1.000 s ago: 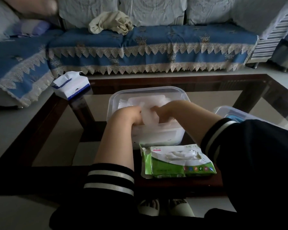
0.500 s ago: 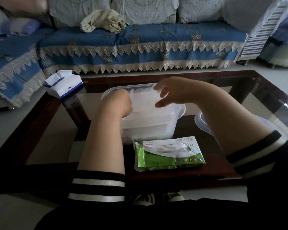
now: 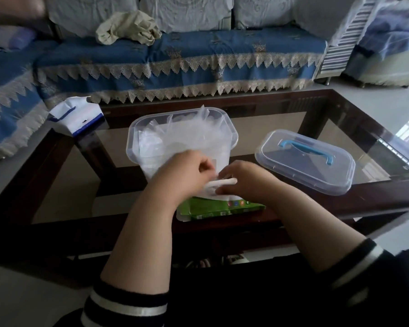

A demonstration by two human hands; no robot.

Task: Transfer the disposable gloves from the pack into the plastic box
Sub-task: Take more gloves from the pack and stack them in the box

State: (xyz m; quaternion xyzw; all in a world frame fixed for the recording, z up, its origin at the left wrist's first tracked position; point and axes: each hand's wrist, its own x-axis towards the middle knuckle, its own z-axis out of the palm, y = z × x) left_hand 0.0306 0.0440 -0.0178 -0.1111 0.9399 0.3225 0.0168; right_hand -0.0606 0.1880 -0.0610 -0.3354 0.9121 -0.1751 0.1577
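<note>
A clear plastic box (image 3: 137, 128) stands on the glass table, holding a loose heap of thin transparent gloves (image 3: 187, 133) that rise above its rim. In front of it lies the green glove pack (image 3: 220, 206), partly hidden under my hands. My left hand (image 3: 184, 171) and my right hand (image 3: 243, 180) meet over the pack's opening. Both pinch a white bunch of gloves (image 3: 222, 181) coming out of it.
The box's clear lid (image 3: 305, 159) with a blue handle lies to the right on the glass table (image 3: 340, 128). A white and blue tissue pack (image 3: 77, 116) sits at the table's far left corner. A blue-covered sofa (image 3: 175, 60) runs behind.
Both hands left the box and came down to the green pack, where they now hold a bunch of gloves. The view shifted, bringing the lid fully into sight.
</note>
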